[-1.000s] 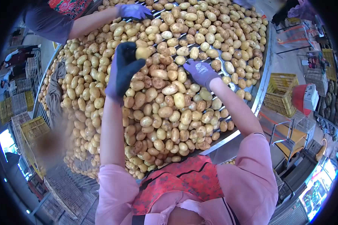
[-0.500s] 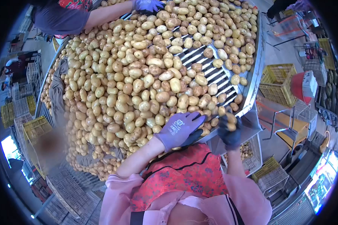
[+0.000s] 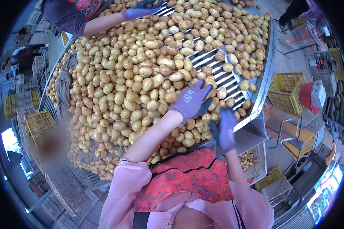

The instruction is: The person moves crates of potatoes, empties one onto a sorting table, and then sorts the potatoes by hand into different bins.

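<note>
Many potatoes (image 3: pixel 118 95) cover a slatted metal sorting table (image 3: pixel 214 65). My left hand (image 3: pixel 191 100), in a purple glove with dark fingertips, lies over potatoes near the bare slats. Its fingers are spread and touch the potatoes; nothing is held in it. At the table's near right edge is my right hand (image 3: pixel 224 131), also gloved, with thumb and fingers apart and no potato visible in it. A grey chute (image 3: pixel 248 129) slopes down beside my right hand, above a white crate (image 3: pixel 259 168) with small potatoes.
A co-worker's gloved hand (image 3: pixel 141 10) reaches over the potatoes at the top. Grey cloth (image 3: pixel 65 91) lies along the left side. Yellow crates (image 3: pixel 286 91), a red bucket (image 3: pixel 307 95) and a metal-framed stand (image 3: pixel 286 131) are on the right.
My left hand has moved up and forward over the potatoes. My right hand has turned, and the potatoes it held are no longer in it. The co-worker's hand has shifted.
</note>
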